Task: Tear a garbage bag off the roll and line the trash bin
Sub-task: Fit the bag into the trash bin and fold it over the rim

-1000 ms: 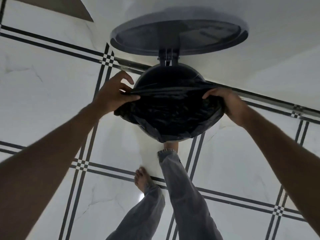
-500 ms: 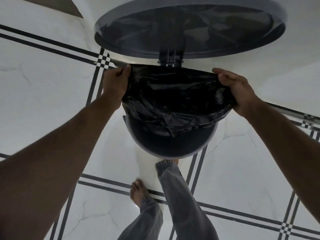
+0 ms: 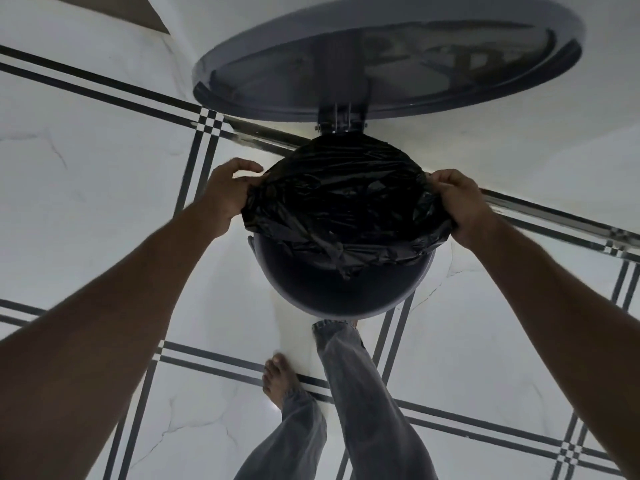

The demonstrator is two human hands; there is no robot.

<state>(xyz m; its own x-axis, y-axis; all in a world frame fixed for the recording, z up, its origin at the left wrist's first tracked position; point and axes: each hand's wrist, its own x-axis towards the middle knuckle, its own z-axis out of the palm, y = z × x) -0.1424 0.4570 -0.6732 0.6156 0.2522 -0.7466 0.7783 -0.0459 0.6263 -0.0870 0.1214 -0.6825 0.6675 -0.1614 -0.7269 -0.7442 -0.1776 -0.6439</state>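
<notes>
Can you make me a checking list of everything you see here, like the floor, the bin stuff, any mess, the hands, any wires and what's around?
Surface: white marble floor with dark stripe lines.
Job's things: black garbage bag stretched over the trash bin mouth, near edge hanging loose; lid up.
Clutter: nothing seen.
Grips: left hand holds the bag's left edge, fingers partly lifted; right hand clenched on the right edge.
Cables: nothing seen.
Surroundings: person's jeans leg, bare foot, white wall behind.

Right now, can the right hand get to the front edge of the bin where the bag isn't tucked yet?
Probably yes. The right hand already grips the garbage bag at the side of the bin, and nothing lies between it and the near rim. The open lid stands behind, out of the way.
</notes>
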